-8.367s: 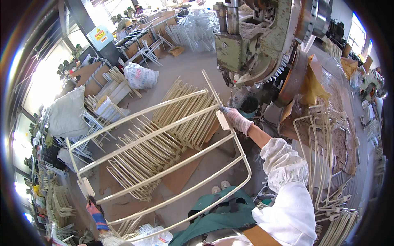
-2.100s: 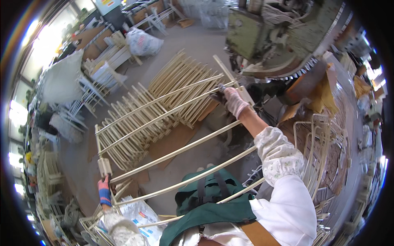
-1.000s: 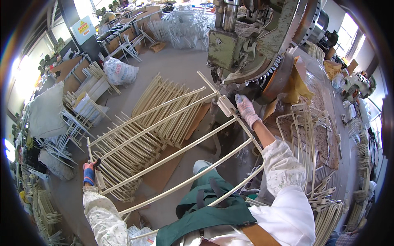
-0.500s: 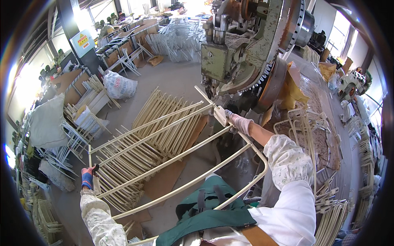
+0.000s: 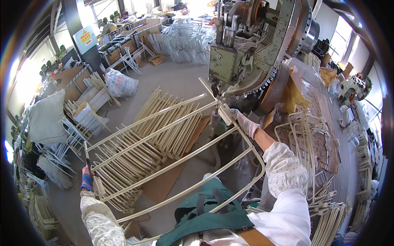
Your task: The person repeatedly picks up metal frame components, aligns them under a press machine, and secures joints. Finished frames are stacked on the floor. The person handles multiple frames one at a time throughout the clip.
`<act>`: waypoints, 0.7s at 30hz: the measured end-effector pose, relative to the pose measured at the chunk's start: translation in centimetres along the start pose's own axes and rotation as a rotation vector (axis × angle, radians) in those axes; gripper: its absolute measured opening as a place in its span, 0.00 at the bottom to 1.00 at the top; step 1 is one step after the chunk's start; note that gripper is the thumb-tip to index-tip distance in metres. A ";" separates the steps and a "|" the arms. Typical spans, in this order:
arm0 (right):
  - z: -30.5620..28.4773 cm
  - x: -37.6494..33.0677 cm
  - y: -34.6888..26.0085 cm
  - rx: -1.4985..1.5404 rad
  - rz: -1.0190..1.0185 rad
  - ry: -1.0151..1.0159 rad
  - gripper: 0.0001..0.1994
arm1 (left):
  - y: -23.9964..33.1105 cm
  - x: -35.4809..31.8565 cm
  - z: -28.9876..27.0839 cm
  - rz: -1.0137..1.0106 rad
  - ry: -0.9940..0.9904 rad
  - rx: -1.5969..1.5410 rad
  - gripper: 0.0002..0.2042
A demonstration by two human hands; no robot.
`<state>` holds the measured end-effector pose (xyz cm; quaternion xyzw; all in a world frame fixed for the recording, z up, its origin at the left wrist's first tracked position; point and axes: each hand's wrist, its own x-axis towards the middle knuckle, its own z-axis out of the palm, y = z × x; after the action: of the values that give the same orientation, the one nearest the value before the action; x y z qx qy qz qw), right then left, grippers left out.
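A large cream-coloured tubular metal frame [image 5: 170,164] with several long bars spans the space before me, tilted up toward the right. At its left end my left hand [image 5: 87,179], in a red and blue glove, is closed round the side tube; part of the fingers is hidden. My right hand [image 5: 245,124], in a pale glove, grips the opposite side beside a flat bracket [image 5: 225,114]. The frame's far right corner lies close to the working head of a green press machine [image 5: 223,64]; I cannot tell whether they touch.
Below the frame, similar cream tubular pieces [image 5: 158,107] lie stacked on the floor, partly over cardboard [image 5: 168,182]. A white sack [image 5: 120,83] stands at the left. More bent tubes [image 5: 305,135] lean to the right of my arm. Silvery frames [image 5: 182,41] are heaped at the back.
The frame's left end has dropped slightly and shifted left with my left hand. The right end and my right hand sit slightly further right. The view has turned a little; both hands keep their grip.
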<state>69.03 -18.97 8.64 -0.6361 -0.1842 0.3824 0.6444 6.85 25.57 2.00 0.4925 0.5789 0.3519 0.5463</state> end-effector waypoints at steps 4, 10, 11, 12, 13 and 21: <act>2.0 2.6 0.6 0.243 -0.123 -0.273 0.21 | -2.2 4.0 -6.3 0.236 0.075 0.086 0.25; 5.8 4.1 1.5 0.083 0.099 -0.331 0.20 | 0.2 1.5 -11.4 0.404 0.161 0.147 0.24; 6.9 4.4 1.2 -0.042 0.025 -0.262 0.18 | 0.5 0.4 -11.5 0.413 0.171 0.170 0.24; 7.6 5.3 1.9 -0.062 -0.091 -0.222 0.17 | 0.9 -0.6 -11.5 0.422 0.181 0.193 0.24; 9.6 7.0 2.7 -0.065 -0.219 -0.216 0.16 | 1.1 -1.6 -15.0 0.431 0.127 0.149 0.23; 13.7 5.9 0.2 0.237 -0.198 -0.411 0.14 | 2.8 -9.4 -21.9 0.589 0.385 -0.010 0.18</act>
<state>62.90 -5.41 8.70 -0.4440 -0.3266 0.4578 0.6976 -14.85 20.20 10.71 0.5603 0.5029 0.5835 0.3044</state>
